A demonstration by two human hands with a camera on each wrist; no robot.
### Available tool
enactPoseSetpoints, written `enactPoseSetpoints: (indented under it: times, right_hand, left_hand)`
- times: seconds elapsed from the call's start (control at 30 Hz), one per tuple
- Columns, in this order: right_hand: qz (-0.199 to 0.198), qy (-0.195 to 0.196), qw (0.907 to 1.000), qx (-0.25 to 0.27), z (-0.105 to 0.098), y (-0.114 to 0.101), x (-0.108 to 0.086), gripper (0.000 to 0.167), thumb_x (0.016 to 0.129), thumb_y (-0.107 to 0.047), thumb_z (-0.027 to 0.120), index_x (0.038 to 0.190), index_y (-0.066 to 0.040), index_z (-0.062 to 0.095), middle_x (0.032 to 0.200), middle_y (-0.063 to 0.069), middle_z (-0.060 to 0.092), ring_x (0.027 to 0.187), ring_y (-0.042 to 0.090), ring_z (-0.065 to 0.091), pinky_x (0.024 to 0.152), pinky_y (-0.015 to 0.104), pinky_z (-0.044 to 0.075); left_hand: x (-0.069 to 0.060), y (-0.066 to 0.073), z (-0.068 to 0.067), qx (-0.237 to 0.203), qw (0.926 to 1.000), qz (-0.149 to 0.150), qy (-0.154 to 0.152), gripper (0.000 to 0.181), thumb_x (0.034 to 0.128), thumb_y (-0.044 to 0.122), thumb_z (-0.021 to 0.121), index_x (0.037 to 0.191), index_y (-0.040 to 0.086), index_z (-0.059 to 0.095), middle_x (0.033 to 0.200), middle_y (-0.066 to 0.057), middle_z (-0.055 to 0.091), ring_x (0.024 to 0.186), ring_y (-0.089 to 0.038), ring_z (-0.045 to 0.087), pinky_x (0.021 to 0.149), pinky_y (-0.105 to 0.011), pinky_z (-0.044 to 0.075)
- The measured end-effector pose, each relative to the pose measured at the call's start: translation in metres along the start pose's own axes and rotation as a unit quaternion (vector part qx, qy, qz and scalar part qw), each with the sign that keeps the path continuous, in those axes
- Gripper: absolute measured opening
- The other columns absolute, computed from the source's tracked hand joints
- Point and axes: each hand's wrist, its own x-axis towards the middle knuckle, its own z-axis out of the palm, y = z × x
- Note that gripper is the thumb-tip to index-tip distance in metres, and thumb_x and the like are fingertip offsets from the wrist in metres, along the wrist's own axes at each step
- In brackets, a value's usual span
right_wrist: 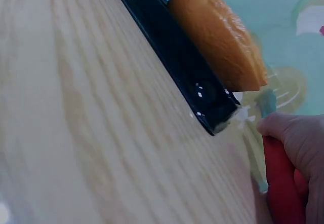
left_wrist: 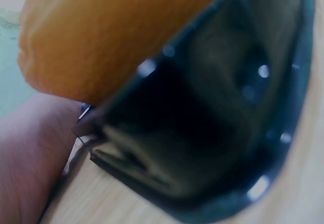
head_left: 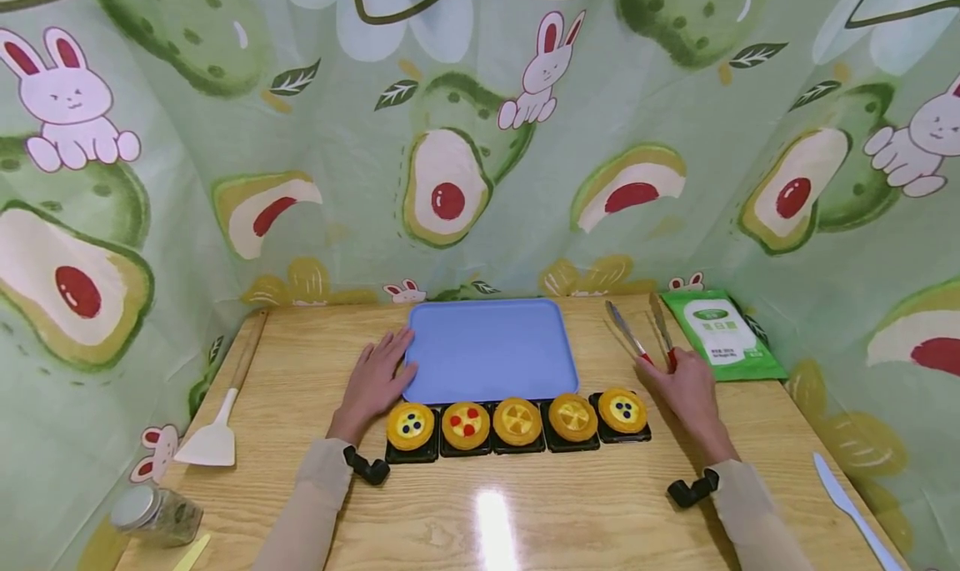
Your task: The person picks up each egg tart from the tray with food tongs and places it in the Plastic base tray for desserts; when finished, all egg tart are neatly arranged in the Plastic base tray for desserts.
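Note:
My right hand [head_left: 688, 388] grips a pair of tongs [head_left: 630, 333] by the red handles, and the metal arms spread apart toward the back of the table. The right wrist view shows my thumb along a red handle [right_wrist: 281, 183]. At the left side of a blue tray [head_left: 491, 350], my left hand [head_left: 375, 379] rests with straight fingers touching the edge. Several egg tarts, each on a black plastic holder [head_left: 412, 456], line up in front of the tray. Blueberry-like dots top the leftmost tart [head_left: 411, 426] and the rightmost tart [head_left: 623, 410]; red pieces top another tart [head_left: 466, 426].
A green-and-white packet [head_left: 723, 338] lies at the back right. Along the right edge is a pale blue knife [head_left: 855, 508]. At left are a white spatula [head_left: 212, 442] with a wooden handle, a lidded jar [head_left: 161, 517] and a yellow utensil [head_left: 192, 554]. A patterned curtain [head_left: 360, 154] hangs behind.

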Motion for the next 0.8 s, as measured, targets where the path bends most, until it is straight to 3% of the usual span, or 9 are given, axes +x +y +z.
enactPoseSetpoints:
  times: [0.2,0.47,0.67,0.8]
  right_hand:
    - [-0.009,0.022,0.9996,-0.014,0.0077,0.0014,0.0003,0.056,0.088,-0.042,0.081,0.068,-0.004,0.046,0.073,0.016,0.044,0.075,0.037,0.046,0.067,0.042,0.033]
    - [-0.010,0.007,0.9991,-0.040,0.0095,0.0013,0.0012,0.057,0.088,-0.045,0.081,0.070,0.000,0.050,0.076,0.021,0.048,0.082,0.041,0.049,0.070,0.047,0.036]
    - [0.017,-0.028,0.9982,-0.050,0.0060,0.0008,-0.0002,0.058,0.090,-0.048,0.077,0.082,0.006,0.055,0.089,0.026,0.048,0.085,0.040,0.046,0.069,0.046,0.036]
    - [0.014,-0.058,0.9971,-0.046,0.0021,-0.0002,-0.0001,0.072,0.093,-0.054,0.072,0.106,0.015,0.058,0.104,0.030,0.050,0.092,0.042,0.047,0.074,0.051,0.042]
  left_hand:
    - [-0.0004,-0.0002,-0.0007,0.002,1.0000,0.000,-0.001,0.066,0.1089,0.049,0.044,0.167,0.020,0.030,0.172,0.000,0.027,0.159,-0.033,0.022,0.127,-0.060,0.010]
    - [-0.0002,-0.0011,-0.0008,0.005,1.0000,-0.002,-0.001,0.067,0.1085,0.050,0.046,0.167,0.021,0.030,0.172,0.000,0.027,0.159,-0.032,0.022,0.127,-0.059,0.010]
    - [-0.0015,-0.0010,0.0011,0.004,1.0000,0.004,-0.003,0.066,0.1088,0.050,0.045,0.167,0.021,0.030,0.172,0.000,0.027,0.159,-0.032,0.023,0.127,-0.060,0.011]
    - [-0.0042,-0.0013,0.0017,0.004,1.0000,0.000,0.000,0.066,0.1085,0.050,0.045,0.166,0.021,0.031,0.172,0.000,0.027,0.159,-0.032,0.023,0.127,-0.060,0.011]
